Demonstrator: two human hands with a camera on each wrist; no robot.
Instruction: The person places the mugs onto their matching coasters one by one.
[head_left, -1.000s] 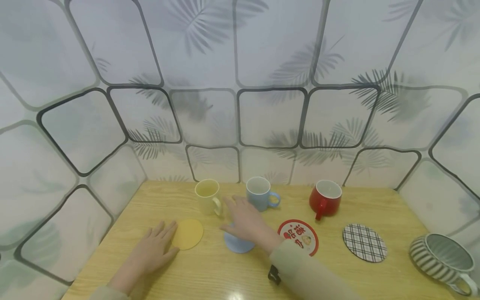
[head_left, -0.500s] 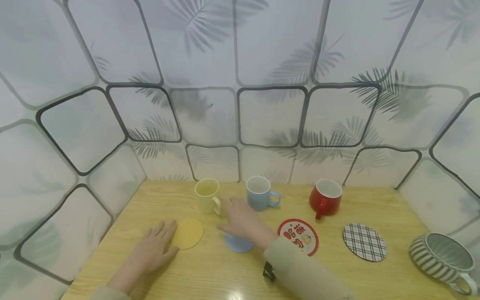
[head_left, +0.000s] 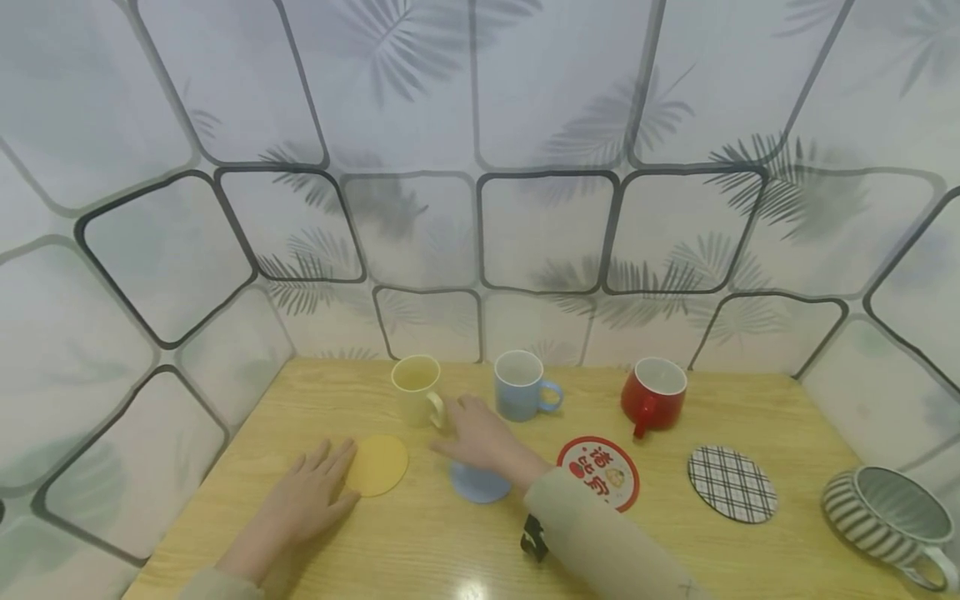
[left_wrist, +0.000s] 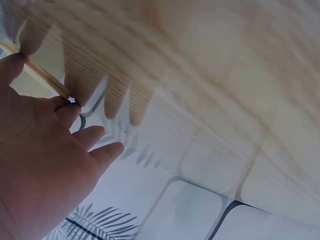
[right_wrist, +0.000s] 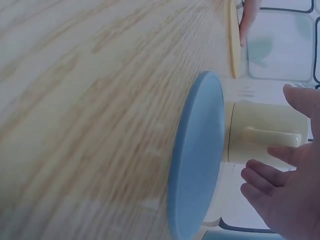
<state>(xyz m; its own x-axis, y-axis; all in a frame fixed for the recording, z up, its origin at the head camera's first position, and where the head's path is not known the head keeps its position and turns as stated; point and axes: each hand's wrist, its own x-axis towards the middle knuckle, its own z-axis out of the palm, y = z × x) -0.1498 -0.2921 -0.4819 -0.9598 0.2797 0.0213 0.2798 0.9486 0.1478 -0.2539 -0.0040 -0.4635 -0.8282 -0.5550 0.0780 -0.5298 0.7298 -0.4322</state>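
Observation:
My left hand [head_left: 309, 492] lies palm down on the table, its fingers spread beside the round yellow coaster [head_left: 378, 464]. In the left wrist view the thumb and a fingertip meet the edge of that coaster [left_wrist: 45, 75]. Reaching over the blue coaster [head_left: 480, 483], my right hand [head_left: 480, 433] has its fingers at the handle of the pale yellow mug [head_left: 415, 396]. The right wrist view shows this hand [right_wrist: 295, 185] with loose fingers close to the mug [right_wrist: 262, 127]; whether they touch it I cannot tell. The blue mug [head_left: 519, 387] stands just behind the hand.
Further right are a red mug [head_left: 652, 398], a red-rimmed coaster [head_left: 618, 477] with characters, and a black-and-white plaid coaster [head_left: 732, 483]. A grey striped cup [head_left: 873, 521] stands near the right edge. A patterned wall [head_left: 547, 233] rises behind the table.
My right hand has shifted slightly left, bringing its fingers closer to the yellow mug's handle. The left hand has stayed beside the yellow coaster, and the mugs stand where they were.

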